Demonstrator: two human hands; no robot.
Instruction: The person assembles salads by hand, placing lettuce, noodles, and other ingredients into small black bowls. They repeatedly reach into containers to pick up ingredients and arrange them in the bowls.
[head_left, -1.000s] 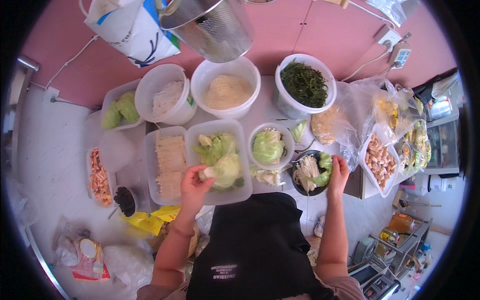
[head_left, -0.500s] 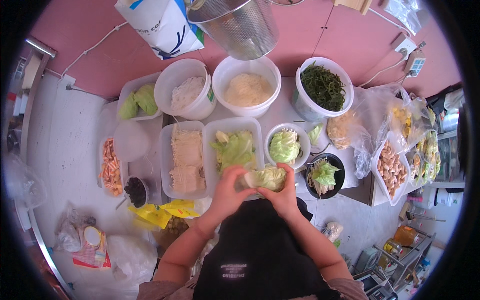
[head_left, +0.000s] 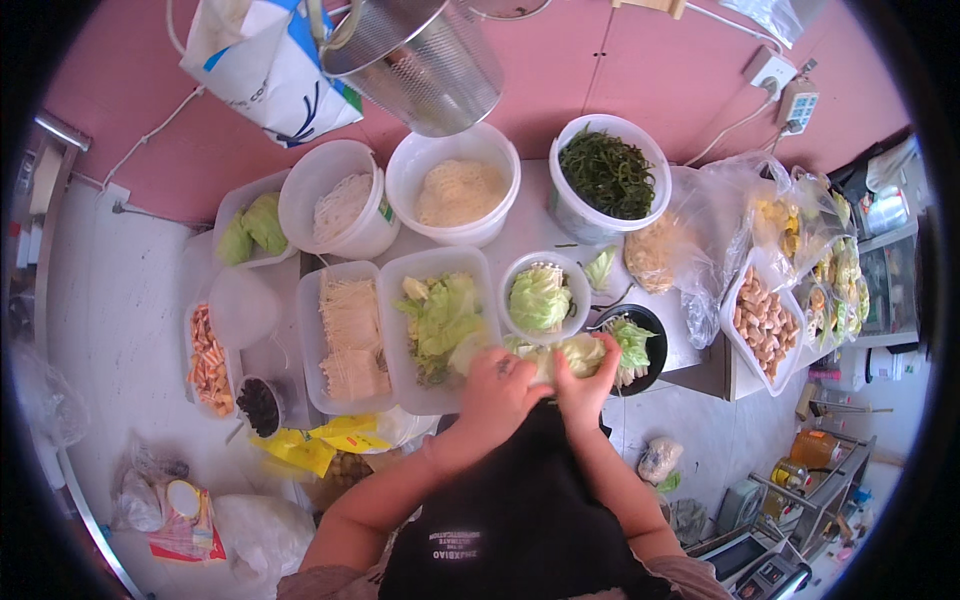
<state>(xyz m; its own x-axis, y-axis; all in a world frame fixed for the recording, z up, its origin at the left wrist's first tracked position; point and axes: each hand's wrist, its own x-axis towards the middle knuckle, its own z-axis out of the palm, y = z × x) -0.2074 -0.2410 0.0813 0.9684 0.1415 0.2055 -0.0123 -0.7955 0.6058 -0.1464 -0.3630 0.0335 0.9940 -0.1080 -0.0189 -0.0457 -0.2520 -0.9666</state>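
Both hands meet over a pale green cabbage piece (head_left: pixel 572 352), held just above the table's near edge, between the leaf tray (head_left: pixel 420 385) and the black bowl (head_left: pixel 655 335). The left hand (head_left: pixel 497 385) curls its fingers onto one side; the right hand (head_left: pixel 587 385) pinches the other side. The cabbage looks light, crisp and brittle, likely to snap along the ribs. A grip near the thick base seems safest, since the thin leaf edges would tear.

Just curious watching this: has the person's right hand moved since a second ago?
Yes. The right hand left the black bowl and came inward to meet the left hand on the cabbage piece.
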